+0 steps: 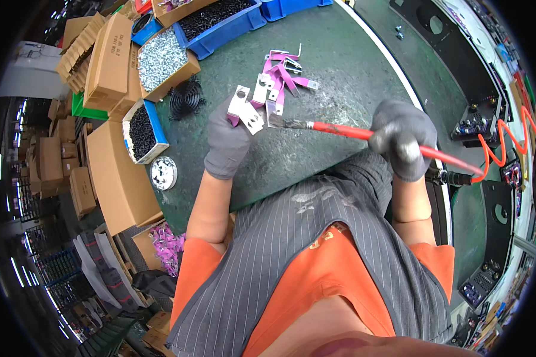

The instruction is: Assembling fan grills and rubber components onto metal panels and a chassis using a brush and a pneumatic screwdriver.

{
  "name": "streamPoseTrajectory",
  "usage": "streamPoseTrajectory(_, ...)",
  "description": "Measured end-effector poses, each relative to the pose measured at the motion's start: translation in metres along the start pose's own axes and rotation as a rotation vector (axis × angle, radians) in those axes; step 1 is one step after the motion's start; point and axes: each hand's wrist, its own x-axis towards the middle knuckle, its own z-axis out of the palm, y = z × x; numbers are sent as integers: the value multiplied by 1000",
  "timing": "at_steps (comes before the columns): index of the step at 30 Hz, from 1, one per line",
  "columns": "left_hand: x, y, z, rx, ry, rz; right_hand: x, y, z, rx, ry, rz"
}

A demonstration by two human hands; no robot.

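Note:
My left hand [227,143], in a grey glove, is closed on a few bent metal brackets [244,110] with silver-white faces and holes. Some pink film shows at their edge. In my gloved right hand [404,138] is a long red-handled brush [342,130]. Its dark, grimy head points left, close to the brackets; whether it touches them I cannot tell. Just beyond lies a loose heap of similar pink-filmed brackets [283,76] on the dark green tabletop [339,89].
Left of the hands stand a black wire coil [185,99], a box of black screws [141,132], a round tub [163,173] and a carton of silver screws [164,59]. Blue bins [220,24] line the back. At right are an orange coiled hose [501,143] and black panels [452,41].

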Motion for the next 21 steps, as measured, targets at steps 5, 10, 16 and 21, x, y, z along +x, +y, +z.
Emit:
streamPoseTrajectory(5, -1, 7, 1, 150, 23, 56, 2, -12, -6, -158, -45, -93)
streamPoseTrajectory(10, 3, 3, -1, 256, -32, 34, 4, -11, -4, -314, -228, -156)
streamPoseTrajectory(16, 9, 1, 2, 340, -41, 69, -1, -2, 2, -162, -99, -50)
streamPoseTrajectory(21, 47, -21, 5, 216, 141, 13, -23, 17, -3, 32, 269, 241)
